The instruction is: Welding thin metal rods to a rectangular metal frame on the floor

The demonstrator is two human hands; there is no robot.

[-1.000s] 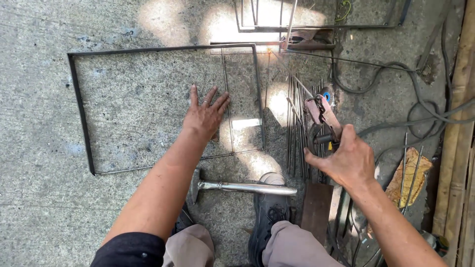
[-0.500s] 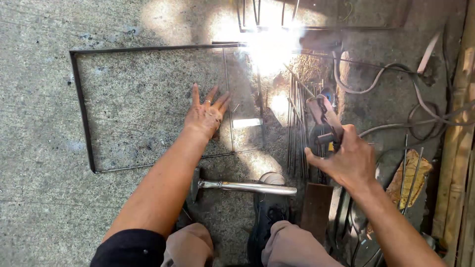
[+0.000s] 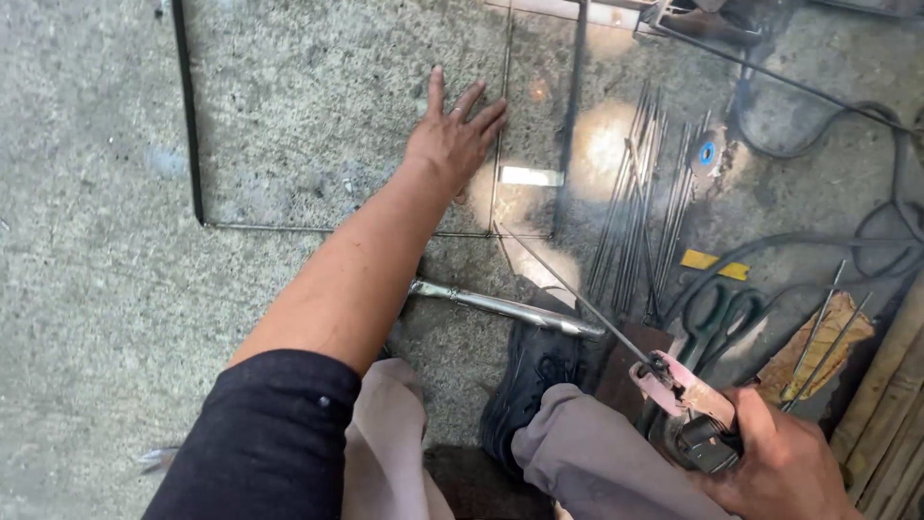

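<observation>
My left hand (image 3: 450, 140) lies flat on the concrete, fingers spread, beside a thin upright bar (image 3: 500, 125) of a rectangular metal rod frame (image 3: 189, 125). My right hand (image 3: 784, 467) at the lower right grips a pink-jawed welding electrode holder (image 3: 685, 404). A long thin welding rod (image 3: 577, 294) is clamped in it and points up-left, its tip near the frame's bottom bar. My dark shoe (image 3: 529, 376) and grey trouser knees sit at the bottom centre.
A steel pipe-handled hammer (image 3: 500, 306) lies under my left forearm. A bundle of thin rods (image 3: 640, 207) lies right of the frame. Black cables (image 3: 837, 144), dark-handled pliers (image 3: 717, 318), a yellow strip (image 3: 714, 263) and wooden boards (image 3: 890, 385) crowd the right side.
My right hand drew back down and right with the holder, so the rod now reaches toward the frame's bottom bar. The left hand stays flat. The view shifted downward.
</observation>
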